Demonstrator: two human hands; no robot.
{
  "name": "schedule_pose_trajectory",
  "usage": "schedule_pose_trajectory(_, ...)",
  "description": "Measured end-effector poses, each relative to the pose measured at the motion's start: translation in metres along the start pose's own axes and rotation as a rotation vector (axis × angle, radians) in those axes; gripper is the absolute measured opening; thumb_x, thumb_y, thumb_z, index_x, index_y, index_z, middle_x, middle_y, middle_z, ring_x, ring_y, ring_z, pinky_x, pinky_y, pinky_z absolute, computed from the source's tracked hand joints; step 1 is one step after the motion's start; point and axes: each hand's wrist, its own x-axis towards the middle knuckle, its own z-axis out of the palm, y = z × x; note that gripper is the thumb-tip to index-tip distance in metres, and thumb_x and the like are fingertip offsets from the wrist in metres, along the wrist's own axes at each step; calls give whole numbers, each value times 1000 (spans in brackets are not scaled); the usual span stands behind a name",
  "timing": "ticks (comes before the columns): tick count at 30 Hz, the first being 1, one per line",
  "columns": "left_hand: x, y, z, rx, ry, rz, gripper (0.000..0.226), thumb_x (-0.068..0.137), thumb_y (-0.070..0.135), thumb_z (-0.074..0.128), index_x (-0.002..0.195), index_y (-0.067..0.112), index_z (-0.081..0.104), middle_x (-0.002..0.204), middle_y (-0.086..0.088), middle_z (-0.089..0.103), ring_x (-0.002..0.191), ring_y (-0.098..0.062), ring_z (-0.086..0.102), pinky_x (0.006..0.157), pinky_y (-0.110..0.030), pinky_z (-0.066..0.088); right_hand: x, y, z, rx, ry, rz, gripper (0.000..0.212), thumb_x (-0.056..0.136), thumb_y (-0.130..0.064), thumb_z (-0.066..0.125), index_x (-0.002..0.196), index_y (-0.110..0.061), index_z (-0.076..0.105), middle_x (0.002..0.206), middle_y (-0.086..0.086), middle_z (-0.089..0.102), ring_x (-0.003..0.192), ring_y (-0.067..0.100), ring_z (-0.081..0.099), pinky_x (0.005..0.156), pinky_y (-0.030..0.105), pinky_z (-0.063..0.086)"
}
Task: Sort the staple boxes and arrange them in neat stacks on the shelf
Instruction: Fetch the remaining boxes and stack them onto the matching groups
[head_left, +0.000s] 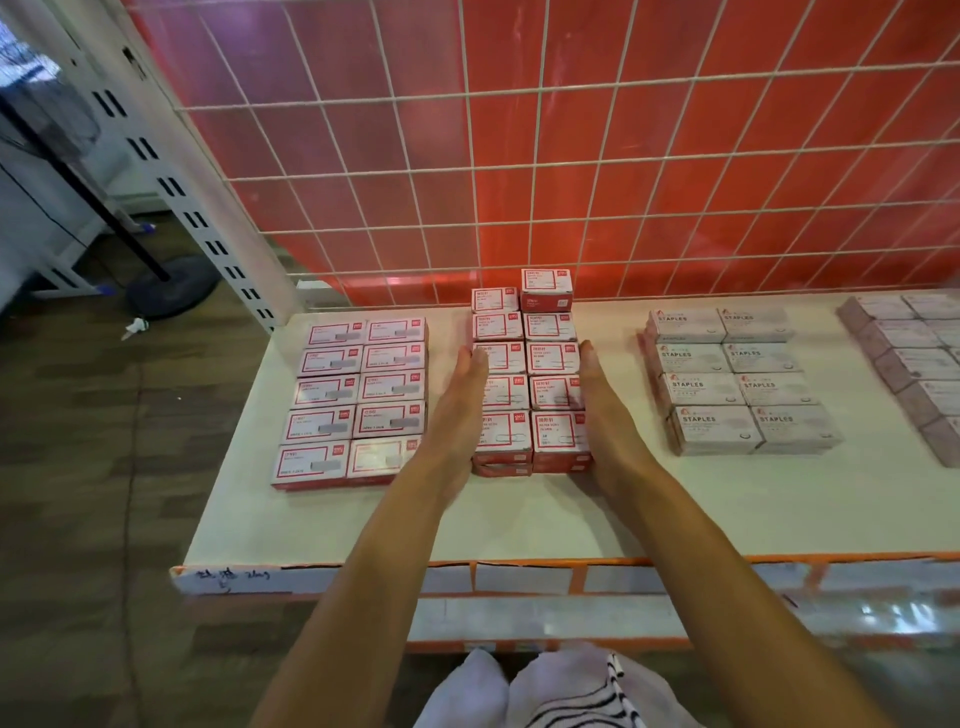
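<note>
On the white shelf (675, 509) stands a middle block of red-and-white staple boxes (524, 384), two columns wide and stacked. My left hand (460, 410) lies flat with straight fingers against the block's left side. My right hand (602, 410) presses flat against its right side. One box (545, 288) at the back of the right column sits higher than the rest. A second group of red-and-white boxes (356, 400) lies to the left in two columns. Grey boxes marked STAPLES (737, 379) lie to the right in two columns.
More pale boxes (914, 358) run along the shelf's far right. A white wire grid (571, 156) over a red panel closes the back. The shelf's front edge carries an orange label rail (519, 577). A slotted white upright (171, 171) and wooden floor lie left.
</note>
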Motion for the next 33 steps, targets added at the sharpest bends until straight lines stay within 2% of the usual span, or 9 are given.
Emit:
schedule_pose_trajectory(12,-15,10,3,99,-14,29,82,71,84,43,143,48,28,142,9,49,125,-23,53,99,-56,44,-12,-4,4,-225,63,-6,56,92,-66,23,131,-35,51,114,-8,69,97,12,68,74,29,55)
schedule_pose_trajectory(14,-23,16,3,321,16,119,86,71,80,49,144,48,18,146,11,42,129,-21,48,102,-54,43,-21,-5,2,-413,93,-82,67,86,-75,24,143,-41,31,138,-17,50,117,4,54,93,30,44)
schedule_pose_trajectory(16,-30,16,-1,678,46,294,102,70,72,62,148,40,3,154,11,28,138,-18,35,109,-52,35,-36,-7,0,-606,94,-199,66,89,-65,29,148,-39,13,148,-28,22,126,-7,30,103,17,24)
schedule_pose_trajectory(19,-31,11,-4,1026,6,438,122,63,63,75,150,34,-6,160,7,1,147,-19,8,116,-51,24,-54,-6,-3,-846,65,-362,55,98,-27,46,142,-35,14,125,-43,20,113,-21,27,89,-9,18)
schedule_pose_trajectory(20,-29,9,-4,1119,1,427,125,65,61,75,151,28,-10,160,4,-8,148,-19,-3,118,-50,19,-54,-4,-5,-955,65,-411,61,96,-19,51,141,-35,14,129,-38,24,118,-16,27,96,-4,21)
schedule_pose_trajectory(22,-33,9,1,1268,32,373,129,70,58,73,149,17,-20,157,-2,-26,145,-20,-19,120,-45,6,-52,2,-10,-1140,64,-442,76,90,-15,58,148,-26,11,153,-14,20,141,6,18,116,25,20)
schedule_pose_trajectory(24,-38,9,3,1345,99,342,127,74,56,69,146,13,-25,154,-8,-31,144,-25,-22,118,-43,1,-48,11,-14,-1225,113,-371,86,88,-15,61,151,-20,3,160,0,4,146,14,1,119,32,6)
schedule_pose_trajectory(29,-42,3,8,1335,107,229,116,82,49,65,146,9,-23,157,-15,-19,146,-30,-15,120,-45,4,-44,25,-13,-1204,188,-322,89,86,-21,66,150,-18,4,158,2,14,142,21,23,113,44,31)
schedule_pose_trajectory(33,-40,3,9,1321,114,231,113,85,44,66,147,11,-22,158,-15,-17,146,-30,-14,119,-44,4,-46,25,-3,-1116,205,-375,79,86,-8,61,148,-20,14,147,-1,37,127,17,45,99,26,40)
